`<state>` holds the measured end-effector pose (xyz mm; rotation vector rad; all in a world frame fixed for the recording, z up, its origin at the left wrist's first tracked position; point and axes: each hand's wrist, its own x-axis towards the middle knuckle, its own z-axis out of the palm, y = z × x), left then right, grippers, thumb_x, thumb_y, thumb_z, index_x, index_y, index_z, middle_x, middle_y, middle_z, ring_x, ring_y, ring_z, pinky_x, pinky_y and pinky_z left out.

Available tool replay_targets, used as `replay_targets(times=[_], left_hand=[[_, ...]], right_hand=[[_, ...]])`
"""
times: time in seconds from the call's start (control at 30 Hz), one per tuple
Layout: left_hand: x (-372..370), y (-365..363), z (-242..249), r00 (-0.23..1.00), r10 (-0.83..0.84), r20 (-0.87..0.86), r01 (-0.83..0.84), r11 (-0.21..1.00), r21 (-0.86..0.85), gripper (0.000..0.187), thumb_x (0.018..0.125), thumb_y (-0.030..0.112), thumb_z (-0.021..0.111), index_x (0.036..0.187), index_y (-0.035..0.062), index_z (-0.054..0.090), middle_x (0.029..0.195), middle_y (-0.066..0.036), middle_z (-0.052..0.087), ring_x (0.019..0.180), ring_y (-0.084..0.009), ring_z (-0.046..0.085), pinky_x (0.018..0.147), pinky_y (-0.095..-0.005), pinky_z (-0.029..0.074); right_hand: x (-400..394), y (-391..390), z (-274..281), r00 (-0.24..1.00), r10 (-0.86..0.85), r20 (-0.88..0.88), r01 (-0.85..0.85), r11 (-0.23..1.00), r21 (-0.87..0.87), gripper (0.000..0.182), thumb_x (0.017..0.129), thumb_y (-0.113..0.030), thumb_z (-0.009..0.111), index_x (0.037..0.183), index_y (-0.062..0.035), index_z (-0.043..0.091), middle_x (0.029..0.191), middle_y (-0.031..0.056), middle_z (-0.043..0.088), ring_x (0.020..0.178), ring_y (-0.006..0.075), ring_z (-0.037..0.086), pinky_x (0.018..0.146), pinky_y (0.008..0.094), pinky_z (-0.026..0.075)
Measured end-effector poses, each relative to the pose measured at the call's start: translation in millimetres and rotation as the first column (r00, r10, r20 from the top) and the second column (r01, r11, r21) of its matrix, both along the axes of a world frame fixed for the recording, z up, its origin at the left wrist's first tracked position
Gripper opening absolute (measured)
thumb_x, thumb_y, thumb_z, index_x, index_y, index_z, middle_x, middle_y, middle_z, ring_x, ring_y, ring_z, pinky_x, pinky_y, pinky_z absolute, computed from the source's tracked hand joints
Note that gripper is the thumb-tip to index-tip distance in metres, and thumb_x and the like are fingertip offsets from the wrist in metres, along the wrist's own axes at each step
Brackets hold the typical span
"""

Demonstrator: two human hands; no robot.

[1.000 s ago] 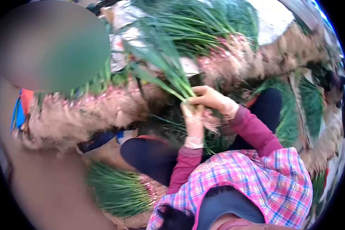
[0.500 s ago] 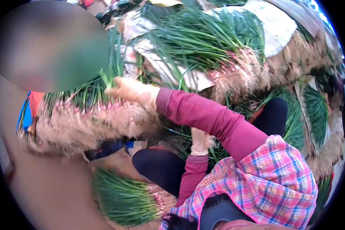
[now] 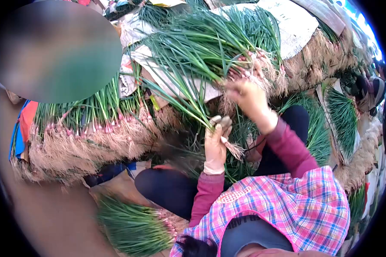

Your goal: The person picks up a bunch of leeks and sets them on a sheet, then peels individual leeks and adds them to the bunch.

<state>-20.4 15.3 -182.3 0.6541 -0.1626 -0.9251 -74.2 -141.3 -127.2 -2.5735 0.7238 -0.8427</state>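
My left hand (image 3: 214, 147), in a pale thin glove, is closed around a few spring onions (image 3: 197, 109). Their green leaves fan up and left, and a pinkish bulb with stringy roots (image 3: 234, 149) sticks out at the right of the fingers. Above and to the right, my right hand (image 3: 251, 103), gloved too, overlaps the root end of a large heap of spring onions (image 3: 210, 38); its fingertips are smeared by motion. Under that heap lies pale sacking (image 3: 176, 77).
At left, a long row of spring onions (image 3: 103, 124) has its roots hanging toward me. A smaller bunch (image 3: 135, 225) lies at lower left by my knee (image 3: 165, 188). More onions (image 3: 342, 122) lie at right. A person's blurred shape (image 3: 55, 51) is at upper left.
My right hand has moved from the left row across to the right-hand heap. My left hand has come up from below the right arm, showing the onions in it.
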Motion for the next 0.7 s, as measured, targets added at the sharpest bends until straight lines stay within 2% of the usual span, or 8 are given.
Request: replay_targets(times=[0.1, 0.13, 0.2, 0.43, 0.53, 0.57, 0.67, 0.7], left_hand=[[7.3, -7.6, -29.7, 0.999, -0.033, -0.017, 0.031, 0.995, -0.099, 0.012, 0.099, 0.012, 0.051, 0.111, 0.0088, 0.052, 0.091, -0.004, 0.064, 0.064, -0.0092, 0.053, 0.061, -0.0213, 0.047], [3.0, -2.9, -30.8, 0.999, -0.004, -0.045, 0.001, 0.998, -0.067, 0.011, 0.099, 0.011, 0.052, 0.11, 0.0093, 0.052, 0.09, -0.004, 0.063, 0.062, -0.0096, 0.052, 0.058, -0.0213, 0.047], [-2.4, -3.4, -23.0, 0.999, 0.0, -0.038, -0.001, 1.0, -0.014, 0.01, 0.097, 0.008, 0.053, 0.107, 0.0102, 0.052, 0.089, -0.006, 0.062, 0.061, -0.0107, 0.053, 0.057, -0.0213, 0.047], [12.5, 17.6, -19.3, 0.96, -0.214, -0.179, 0.169, 0.957, -0.235, 0.023, 0.092, 0.004, 0.05, 0.114, 0.0067, 0.053, 0.091, -0.011, 0.057, 0.056, -0.0105, 0.043, 0.045, -0.0196, 0.036], [5.8, 26.6, -19.4, 0.945, -0.15, -0.292, 0.076, 0.965, -0.251, 0.03, 0.091, 0.004, 0.048, 0.12, 0.0058, 0.054, 0.081, -0.007, 0.048, 0.054, -0.0097, 0.041, 0.043, -0.0195, 0.033], [7.9, 30.3, -17.6, 0.942, -0.169, -0.289, 0.077, 0.949, -0.306, 0.028, 0.093, 0.006, 0.047, 0.12, 0.0055, 0.054, 0.08, -0.005, 0.048, 0.053, -0.0091, 0.04, 0.041, -0.0201, 0.034], [13.6, 38.4, -2.5, 0.986, 0.03, -0.163, -0.065, 0.974, -0.218, 0.034, 0.101, 0.022, 0.048, 0.132, 0.0079, 0.051, 0.075, 0.004, 0.045, 0.051, -0.0023, 0.035, 0.04, -0.0153, 0.028], [15.8, 39.3, -2.0, 0.987, 0.056, -0.15, -0.088, 0.973, -0.215, 0.038, 0.101, 0.026, 0.051, 0.133, 0.0079, 0.05, 0.073, 0.005, 0.041, 0.05, -0.0017, 0.033, 0.039, -0.0158, 0.028]], right_hand=[[-6.6, 50.4, -41.0, 0.97, 0.123, 0.209, -0.111, 0.991, -0.069, 0.026, 0.086, -0.029, 0.07, 0.098, -0.0075, 0.066, 0.091, 0.0088, 0.066, 0.078, 0.0212, 0.062, 0.07, 0.0313, 0.049], [-0.1, 52.1, -65.3, 0.955, 0.036, 0.293, -0.171, 0.877, 0.449, 0.027, 0.087, -0.027, 0.069, 0.101, -0.005, 0.064, 0.085, 0.0068, 0.065, 0.073, 0.0196, 0.063, 0.065, 0.0303, 0.05], [11.1, 43.3, -43.2, 0.938, -0.168, 0.303, -0.262, 0.227, 0.938, 0.025, 0.093, -0.023, 0.065, 0.103, -0.0005, 0.06, 0.079, 0.0022, 0.062, 0.066, 0.0101, 0.061, 0.059, 0.0237, 0.049], [20.7, 35.5, -82.1, 0.808, -0.342, 0.479, -0.581, -0.329, 0.745, 0.012, 0.094, -0.014, 0.061, 0.097, -0.0027, 0.063, 0.07, -0.0002, 0.058, 0.051, 0.0071, 0.049, 0.051, 0.0208, 0.045], [30.5, 13.0, -97.4, 0.762, -0.465, 0.451, -0.572, -0.157, 0.805, 0.014, 0.094, -0.016, 0.061, 0.096, -0.0028, 0.064, 0.067, -0.0024, 0.056, 0.049, 0.0036, 0.043, 0.045, 0.0177, 0.038], [27.7, 17.6, -77.2, 0.851, -0.338, 0.401, -0.383, 0.123, 0.916, 0.017, 0.092, -0.02, 0.065, 0.095, -0.0032, 0.066, 0.068, -0.0016, 0.06, 0.051, 0.0051, 0.049, 0.046, 0.0179, 0.04], [10.3, 32.3, -35.8, 0.862, 0.507, -0.016, -0.125, 0.242, 0.962, 0.027, 0.083, -0.029, 0.074, 0.096, -0.0048, 0.071, 0.081, 0.0051, 0.07, 0.069, 0.0129, 0.066, 0.061, 0.0252, 0.052], [5.5, 16.9, -36.3, 0.868, 0.496, -0.033, -0.448, 0.811, 0.377, 0.026, 0.082, -0.026, 0.075, 0.097, -0.0051, 0.07, 0.087, 0.0079, 0.071, 0.077, 0.019, 0.068, 0.07, 0.0292, 0.054]])
